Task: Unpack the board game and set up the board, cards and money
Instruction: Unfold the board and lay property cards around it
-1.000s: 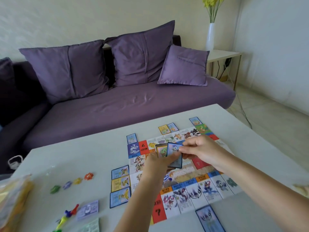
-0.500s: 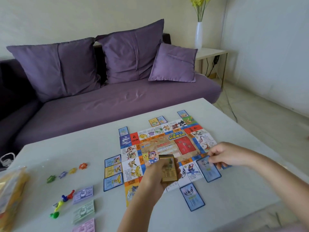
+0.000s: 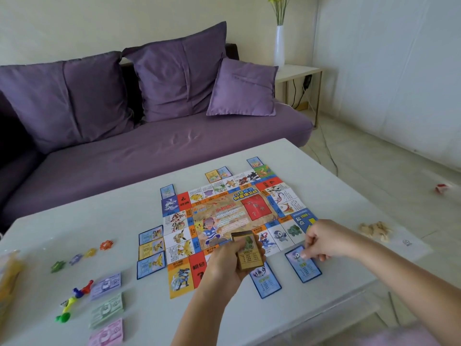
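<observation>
A purple fabric sofa [image 3: 149, 156] with three purple cushions [image 3: 179, 71] stands behind the white tabletop [image 3: 74, 233]. The colourful paper game board [image 3: 232, 211] lies flat mid-tabletop; its blue corner square reads "起点" and "7000". To its left lie three stacks of paper play money [image 3: 107, 308], purple, green and pink, and four star-shaped plastic tokens [image 3: 91, 252] in a row. The left hand [image 3: 222, 268] grips a tan-faced deck of cards [image 3: 249, 255] over the board's near edge. The right hand [image 3: 321, 240] pinches a blue-bordered card [image 3: 305, 268] lying on the tabletop beside that edge.

Home living room: purple sofa [image 3: 154, 146] with three cushions [image 3: 179, 71] behind a white coffee table [image 3: 74, 221], a vased side table [image 3: 296, 71] at the sofa's end.
</observation>
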The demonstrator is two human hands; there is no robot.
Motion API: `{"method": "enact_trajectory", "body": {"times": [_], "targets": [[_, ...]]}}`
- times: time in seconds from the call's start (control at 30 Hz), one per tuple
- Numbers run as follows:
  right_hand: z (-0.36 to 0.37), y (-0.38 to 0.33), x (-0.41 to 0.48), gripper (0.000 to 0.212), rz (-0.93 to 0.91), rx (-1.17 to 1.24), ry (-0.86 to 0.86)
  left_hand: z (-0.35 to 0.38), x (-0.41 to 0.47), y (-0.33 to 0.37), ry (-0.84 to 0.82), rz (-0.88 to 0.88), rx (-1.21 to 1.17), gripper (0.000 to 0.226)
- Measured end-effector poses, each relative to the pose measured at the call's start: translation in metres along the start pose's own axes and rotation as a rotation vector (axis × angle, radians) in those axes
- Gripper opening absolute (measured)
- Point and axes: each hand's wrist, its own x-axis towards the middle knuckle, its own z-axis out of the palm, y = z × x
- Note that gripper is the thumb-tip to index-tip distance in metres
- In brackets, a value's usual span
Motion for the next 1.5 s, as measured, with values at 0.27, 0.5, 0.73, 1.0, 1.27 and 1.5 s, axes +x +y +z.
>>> {"method": "enact_trajectory", "body": {"times": [0.27,0.5,0.73,1.0,1.27,1.5], "targets": [[0.002,-0.005,-0.002,0.027,0.019,-0.046,0.063,-0.001,-0.001,-0.001,0.007,-0.002,-0.022,0.024],[0.002,-0.006,-0.003,0.026,0.014,-0.042,0.064,0.000,0.001,-0.005,0.015,-0.009,-0.025,0.021],[0.004,-0.007,-0.004,0.028,0.006,-0.032,0.078,-0.001,0.003,-0.010,0.010,-0.026,-0.022,0.021],[0.001,-0.008,-0.006,0.028,0.004,0.014,0.082,-0.004,0.003,-0.010,-0.004,-0.029,-0.033,0.020],[0.000,-0.037,-0.025,0.020,-0.252,0.442,0.049,-0.005,0.009,-0.017,0.018,0.119,0.025,0.016],[0.019,-0.061,-0.032,0.009,-0.325,0.599,0.067,0.004,0.009,-0.025,0.028,0.208,-0.007,0.011]]}}
